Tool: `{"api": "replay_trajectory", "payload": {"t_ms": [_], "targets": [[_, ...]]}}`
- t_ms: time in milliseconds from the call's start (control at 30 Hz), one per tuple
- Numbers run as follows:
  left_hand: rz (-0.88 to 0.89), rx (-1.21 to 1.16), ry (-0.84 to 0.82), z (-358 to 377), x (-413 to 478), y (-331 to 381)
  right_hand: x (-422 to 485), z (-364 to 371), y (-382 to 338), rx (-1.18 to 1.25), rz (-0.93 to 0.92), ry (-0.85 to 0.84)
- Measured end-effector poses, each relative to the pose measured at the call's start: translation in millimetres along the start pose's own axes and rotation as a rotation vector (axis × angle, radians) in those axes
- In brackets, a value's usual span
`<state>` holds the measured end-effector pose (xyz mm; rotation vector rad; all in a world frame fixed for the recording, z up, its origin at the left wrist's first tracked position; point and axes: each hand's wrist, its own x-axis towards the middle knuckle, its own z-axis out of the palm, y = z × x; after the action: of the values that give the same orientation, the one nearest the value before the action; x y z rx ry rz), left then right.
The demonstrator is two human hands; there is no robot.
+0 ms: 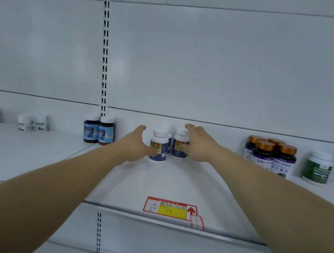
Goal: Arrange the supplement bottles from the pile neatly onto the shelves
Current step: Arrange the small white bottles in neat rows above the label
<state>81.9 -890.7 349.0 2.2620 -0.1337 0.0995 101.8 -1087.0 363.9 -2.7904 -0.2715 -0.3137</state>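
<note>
White shelf (175, 183) backed by pale wall panels (213, 68) and slotted upright (105, 53).

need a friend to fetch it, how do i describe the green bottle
On the white shelf, go right past the dark bottles with copper caps. The green bottle stands alone beyond them; unlike them it has a green label and a white cap.

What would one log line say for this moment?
stage: placing bottles on shelf | left hand: open, thumb touching front bottle | right hand: holding right bottle
</note>
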Motion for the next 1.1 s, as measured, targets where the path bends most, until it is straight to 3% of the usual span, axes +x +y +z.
{"api": "replay_trajectory", "payload": {"t_ms": [200,333,800,1100], "targets": [[0.002,-0.184,-0.166,7.7,29.3,0.1,17.9,12.1,5.2,0.017,0.007,0.040],[0.097,-0.176,-0.264,10.6,33.7,0.6,25.2,19.6,6.1,0.034,-0.034,0.050],[0.220,-0.175,-0.258,18.0,30.6,3.8,24.3,21.9,6.8,0.004,-0.067,0.122],[0.112,-0.049,-0.220,6.4,23.4,9.1,25.1,-2.2,-1.7,-0.058,-0.068,0.090]]}}
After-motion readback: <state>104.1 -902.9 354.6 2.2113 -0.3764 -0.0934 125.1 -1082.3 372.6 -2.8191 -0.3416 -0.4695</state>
